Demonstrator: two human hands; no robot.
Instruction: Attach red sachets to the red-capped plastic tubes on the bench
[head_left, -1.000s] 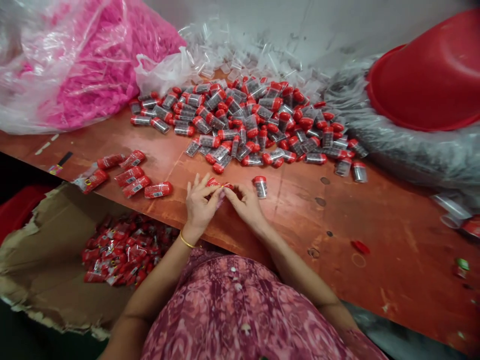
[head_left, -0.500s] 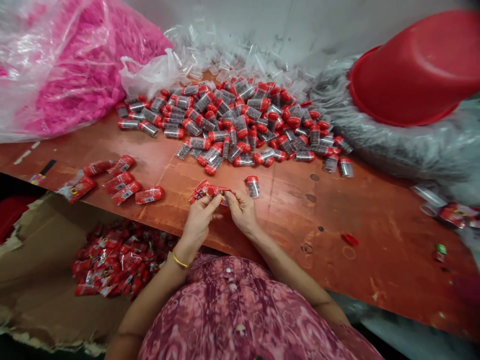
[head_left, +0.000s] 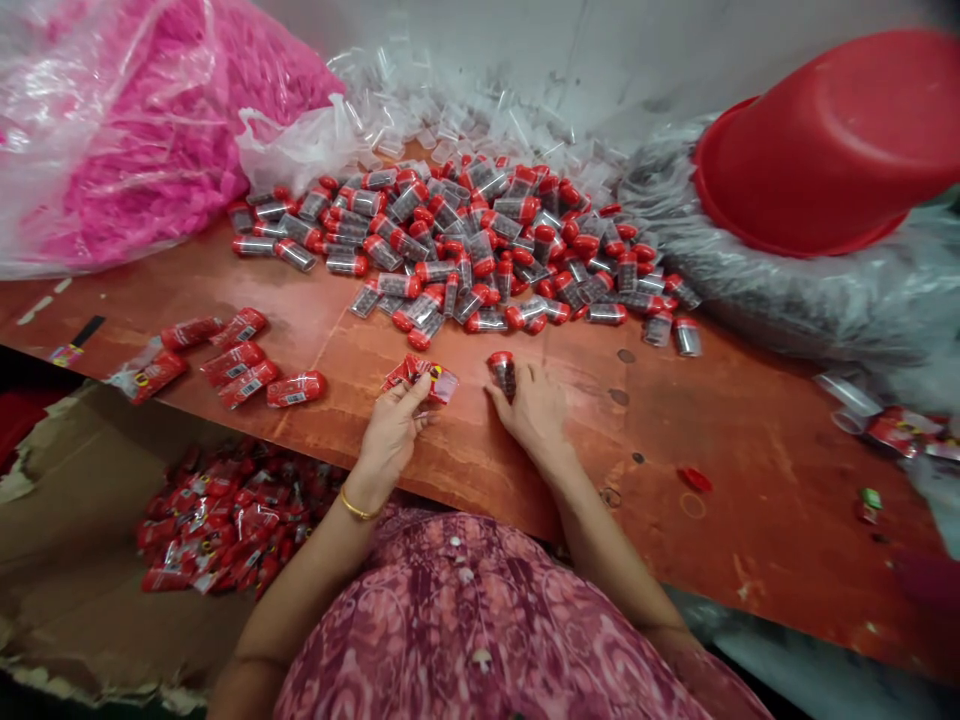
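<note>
My left hand (head_left: 390, 430) pinches red printed plastic wrappers (head_left: 442, 384) between thumb and fingers, above the table near its front edge. To its right, my right hand (head_left: 536, 410) is around a small clear jar (head_left: 502, 370) with a red cap and dark contents. The thumb lies on the jar's near left side and the fingers on its right, hiding its lower part. Behind both hands lies a heap of similar red-capped jars (head_left: 450, 230). Several red-wrapped jars (head_left: 296, 389) lie on the table to the left.
A cardboard box (head_left: 67, 520) below the table edge holds many red-wrapped pieces (head_left: 225, 520). A plastic bag of pink pieces (head_left: 165, 130) stands back left. A red bucket (head_left: 817, 150) rests on plastic bags (head_left: 780, 310) at right. A loose red cap (head_left: 696, 479) lies on the table (head_left: 570, 480).
My right hand has let go of the wrappers and moved right to the standing jar. My left hand still holds the wrappers, with a pink and yellow part now showing.
</note>
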